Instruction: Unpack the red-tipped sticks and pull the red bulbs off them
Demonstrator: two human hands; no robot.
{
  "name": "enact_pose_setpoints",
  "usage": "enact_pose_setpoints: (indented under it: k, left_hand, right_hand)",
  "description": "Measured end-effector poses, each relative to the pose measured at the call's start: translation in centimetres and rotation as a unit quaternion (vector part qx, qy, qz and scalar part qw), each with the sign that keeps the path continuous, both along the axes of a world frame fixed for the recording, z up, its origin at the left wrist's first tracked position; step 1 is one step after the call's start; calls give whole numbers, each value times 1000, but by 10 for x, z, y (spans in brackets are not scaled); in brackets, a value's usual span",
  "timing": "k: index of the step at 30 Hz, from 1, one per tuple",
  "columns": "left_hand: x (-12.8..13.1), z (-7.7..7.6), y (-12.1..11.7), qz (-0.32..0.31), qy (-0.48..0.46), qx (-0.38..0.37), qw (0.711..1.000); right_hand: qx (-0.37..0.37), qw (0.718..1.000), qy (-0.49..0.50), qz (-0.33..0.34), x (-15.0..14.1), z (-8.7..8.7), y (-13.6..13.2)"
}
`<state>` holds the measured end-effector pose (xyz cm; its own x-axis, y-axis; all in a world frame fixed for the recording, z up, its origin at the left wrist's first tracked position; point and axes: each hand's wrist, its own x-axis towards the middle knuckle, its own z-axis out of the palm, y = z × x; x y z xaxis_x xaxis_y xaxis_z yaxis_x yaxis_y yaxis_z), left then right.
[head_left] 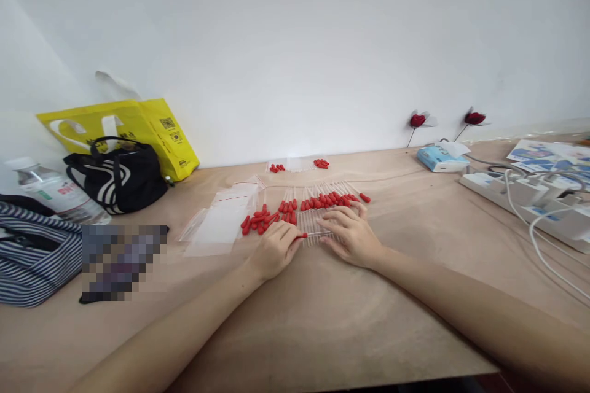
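Observation:
Between my hands, a glass dropper tube (314,234) lies crosswise with a red rubber bulb (305,235) at its left end. My left hand (273,250) is closed, pinching that bulb. My right hand (351,234) has its thumb and fingers around the other end of the tube, which they partly hide. Under and beyond the fingers lies a row of bare glass tubes (306,221). Just past them are several droppers fitted with red bulbs (322,200), side by side. A pile of loose red bulbs (259,221) sits beyond my left hand.
Clear zip bags (216,221) lie left of the bulbs. Another bag (295,164) with red bulbs is near the wall. A yellow bag (161,135), black pouch (133,178) and bottle (55,190) stand left. Tissues (440,159) and a cabled power strip (520,196) are right.

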<state>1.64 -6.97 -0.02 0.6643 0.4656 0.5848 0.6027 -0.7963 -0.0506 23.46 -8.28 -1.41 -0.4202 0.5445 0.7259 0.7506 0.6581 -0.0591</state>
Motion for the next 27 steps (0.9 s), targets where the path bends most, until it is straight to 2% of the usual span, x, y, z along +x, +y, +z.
enact_pose_setpoints:
  k: [5, 11, 19, 27]
  left_hand:
    - [9, -5, 2, -50, -45, 12, 998]
    - [8, -3, 2, -32, -21, 28, 999]
    - [7, -9, 4, -63, -17, 31, 997]
    - [6, -4, -3, -67, -17, 14, 997]
  right_hand:
    - [2, 999, -7, 42, -8, -5, 4]
    - [25, 998, 14, 62, -10, -9, 4]
    - [59, 996, 13, 59, -13, -5, 1]
    - [76, 992, 14, 97, -11, -7, -1]
